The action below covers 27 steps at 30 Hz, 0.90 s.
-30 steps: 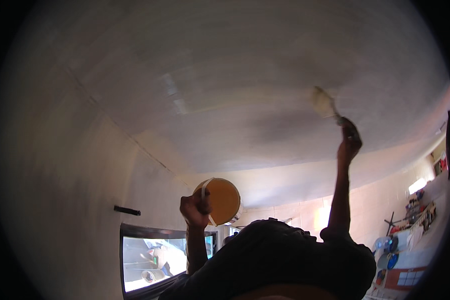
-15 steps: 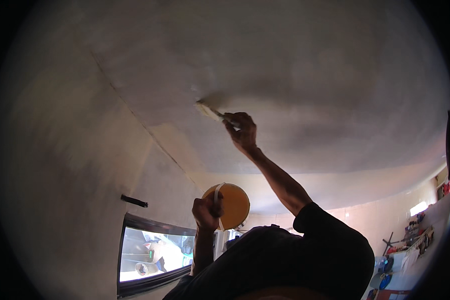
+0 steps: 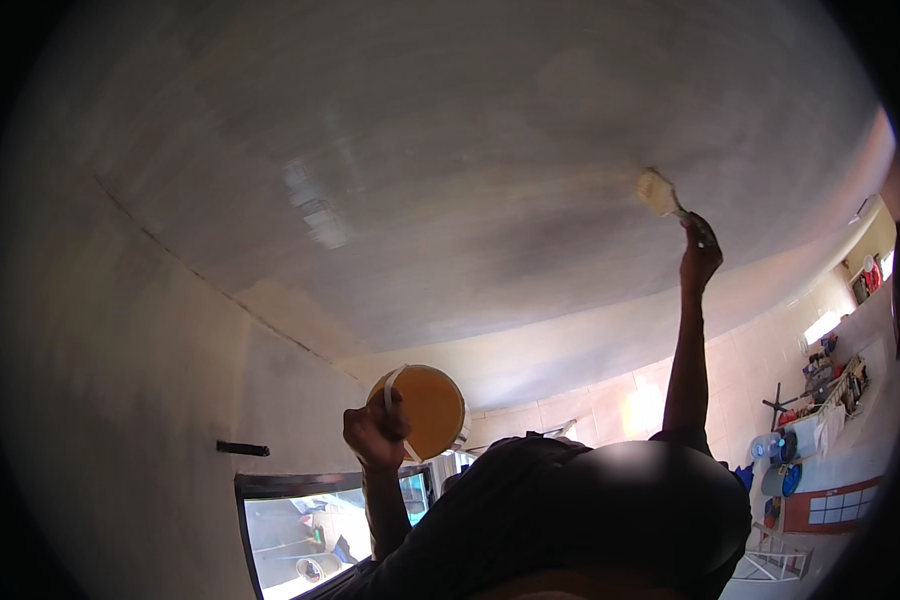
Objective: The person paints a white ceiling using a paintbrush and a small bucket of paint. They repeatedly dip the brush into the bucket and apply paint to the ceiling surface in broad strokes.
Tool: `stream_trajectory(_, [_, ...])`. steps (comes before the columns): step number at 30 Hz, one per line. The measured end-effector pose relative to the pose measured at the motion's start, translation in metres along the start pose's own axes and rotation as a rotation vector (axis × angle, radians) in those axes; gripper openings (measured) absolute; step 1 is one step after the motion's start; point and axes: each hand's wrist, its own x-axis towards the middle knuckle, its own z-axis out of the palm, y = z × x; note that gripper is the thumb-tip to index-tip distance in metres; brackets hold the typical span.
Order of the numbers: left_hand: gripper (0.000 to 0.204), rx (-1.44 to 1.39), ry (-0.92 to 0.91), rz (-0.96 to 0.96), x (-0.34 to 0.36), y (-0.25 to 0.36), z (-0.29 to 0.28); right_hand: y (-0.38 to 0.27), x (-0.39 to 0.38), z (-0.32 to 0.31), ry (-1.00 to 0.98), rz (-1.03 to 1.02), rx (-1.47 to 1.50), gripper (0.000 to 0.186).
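Note:
My left hand (image 3: 375,432) is closed round the white handle of a round orange-yellow bucket (image 3: 437,412), held up at the lower middle of the view. What the bucket holds cannot be made out. My right hand (image 3: 701,252), on a stretched arm, grips a wide paintbrush (image 3: 657,192) with pale bristles by its handle. Its bristle end is at the grey ceiling (image 3: 490,120), seemingly touching it. Farther left, a fresh-looking whitish patch (image 3: 315,208) shows on that surface.
A dark-framed window (image 3: 345,484) is below the bucket on the left wall, with a short black bar (image 3: 243,449) above it. Along the far right are a dark fan (image 3: 778,405), a brown-red door (image 3: 838,508), a light metal frame (image 3: 773,560) and hanging items.
My right hand has swung far to the right with the paintbrush, away from the whitish patch now uncovered. The bucket and my left hand appear slightly farther left; the view has shifted.

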Motion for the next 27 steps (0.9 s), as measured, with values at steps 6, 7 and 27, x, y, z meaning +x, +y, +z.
stream_trajectory(6, [0.059, -0.001, -0.061, -0.024, 0.005, 0.003, -0.003, -0.036, -0.033, -0.028, -0.052, -0.006, 0.031, 0.016])
stream_trajectory(7, [0.06, 0.005, -0.072, -0.029, 0.007, 0.004, -0.004, -0.051, -0.048, -0.025, -0.09, 0.03, 0.036, 0.016])
stream_trajectory(27, [0.08, -0.064, -0.242, -0.172, 0.026, 0.015, -0.023, -0.218, -0.231, 0.052, -1.155, -0.174, 0.192, 0.019])
